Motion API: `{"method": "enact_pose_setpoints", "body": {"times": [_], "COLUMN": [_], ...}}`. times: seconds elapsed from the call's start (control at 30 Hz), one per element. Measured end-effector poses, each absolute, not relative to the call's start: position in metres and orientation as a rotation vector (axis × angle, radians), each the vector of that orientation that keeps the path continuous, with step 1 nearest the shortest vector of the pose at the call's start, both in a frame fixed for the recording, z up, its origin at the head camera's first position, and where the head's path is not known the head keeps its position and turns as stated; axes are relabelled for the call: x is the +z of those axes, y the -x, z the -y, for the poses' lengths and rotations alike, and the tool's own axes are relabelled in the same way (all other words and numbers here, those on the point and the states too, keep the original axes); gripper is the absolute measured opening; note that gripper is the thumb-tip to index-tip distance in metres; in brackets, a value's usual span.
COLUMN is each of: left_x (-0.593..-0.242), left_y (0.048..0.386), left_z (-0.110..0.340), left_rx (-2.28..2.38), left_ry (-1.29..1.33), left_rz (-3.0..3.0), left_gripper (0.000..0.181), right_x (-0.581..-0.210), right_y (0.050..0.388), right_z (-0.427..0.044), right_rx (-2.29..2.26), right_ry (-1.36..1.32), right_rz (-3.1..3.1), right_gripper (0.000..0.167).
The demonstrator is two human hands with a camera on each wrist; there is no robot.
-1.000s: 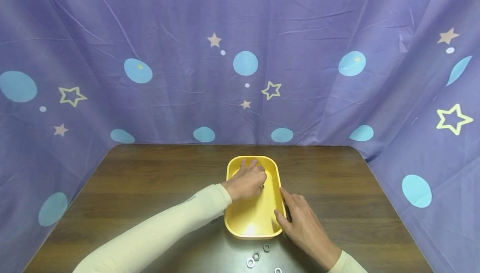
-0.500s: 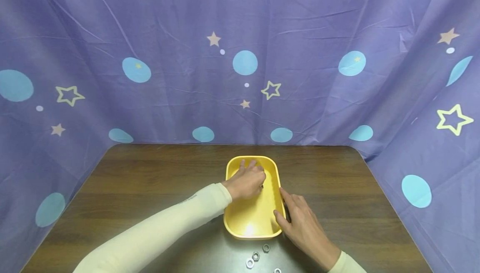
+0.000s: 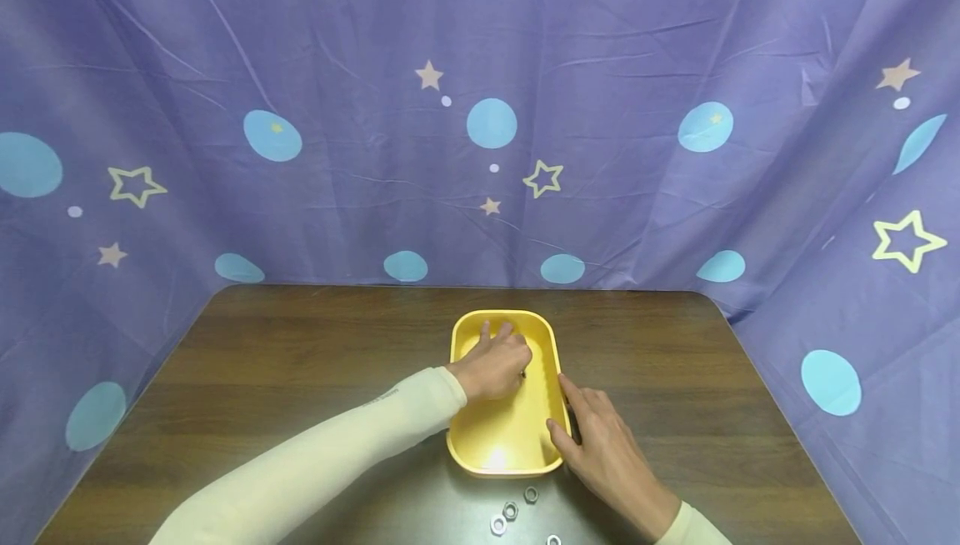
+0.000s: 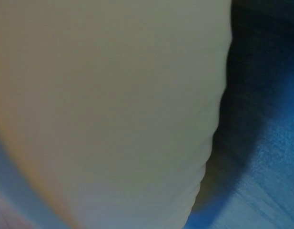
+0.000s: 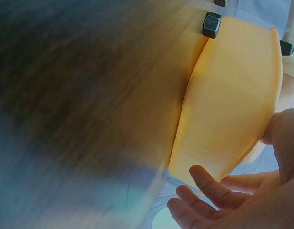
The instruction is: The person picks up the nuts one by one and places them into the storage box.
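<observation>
A yellow plastic tray stands on the wooden table. My left hand reaches inside it with curled fingers. A small dark metal piece, apparently a nut, shows at the underside of that hand, mostly hidden by it. My right hand holds the tray's right side, thumb over the rim and fingers along the outer wall. In the right wrist view, the fingers lie spread by the tray wall. Only sleeve fills most of the left wrist view.
Several metal hex nuts lie on the table before the tray, among them one nut near its front rim. In the right wrist view a nut sits by the tray's end. A purple curtain hangs around the table.
Both hands and the tray stay nearly in place. The metal piece at my left hand shows less than before. The head view has shifted very slightly.
</observation>
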State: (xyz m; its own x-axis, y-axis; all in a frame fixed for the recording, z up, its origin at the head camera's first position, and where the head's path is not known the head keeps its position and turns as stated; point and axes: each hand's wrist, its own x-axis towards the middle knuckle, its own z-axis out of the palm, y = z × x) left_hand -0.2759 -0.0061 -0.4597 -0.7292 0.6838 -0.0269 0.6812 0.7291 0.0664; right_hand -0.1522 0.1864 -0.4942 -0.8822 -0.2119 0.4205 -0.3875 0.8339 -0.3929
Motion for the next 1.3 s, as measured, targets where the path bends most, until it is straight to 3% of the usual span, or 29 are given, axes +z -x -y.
{"method": "enact_pose_setpoints", "body": {"times": [0.6,1.3], "left_x": [-0.468,-0.454], "left_y": [0.27,0.25], "left_z": [0.01,0.016], "left_rx": [0.05,0.075], "left_ry": [-1.132,-1.181], "left_rz": [-2.906,-2.964], "left_gripper": [0.006,0.014], "right_x": [-0.495,-0.498], "right_y": [0.153,0.154], "right_z": [-0.186,-0.186], "right_rx": [0.681,0.659], "right_ry": [-0.446,-0.448], "right_rz": [2.65,2.619], "right_gripper": [0.068,0.068]}}
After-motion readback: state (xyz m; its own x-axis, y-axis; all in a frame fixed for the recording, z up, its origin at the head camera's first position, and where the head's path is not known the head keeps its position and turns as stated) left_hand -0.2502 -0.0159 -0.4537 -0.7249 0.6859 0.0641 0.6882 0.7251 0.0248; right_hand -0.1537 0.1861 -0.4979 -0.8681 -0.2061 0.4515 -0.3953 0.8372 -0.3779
